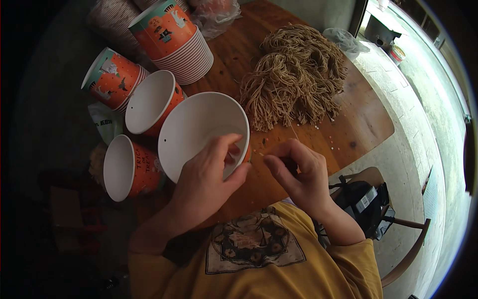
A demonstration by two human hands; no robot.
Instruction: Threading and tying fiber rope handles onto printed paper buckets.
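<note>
A large white-lined paper bucket point(191, 117) with an orange outside lies tipped, its mouth toward me and a small hole near its rim. My left hand point(204, 172) is at the bucket's right rim, fingers bent over the mouth and thumb apart from them. Just right of the rim, my right hand point(301, 167) pinches a thin strand of twine point(294, 131), part of which shows above the knuckles. The fingers hide most of that strand. Beyond my hands lies a big heap of tan twine point(296, 74) in loose strands.
Left of the bucket sit more orange paper buckets, one point(119, 169) nearest me. A tall nested stack point(181, 55) and a bagged stack point(112, 25) stand behind. Small bits dot the wooden table point(366, 119). A chair point(418, 249) with a black bag point(361, 199) is at right.
</note>
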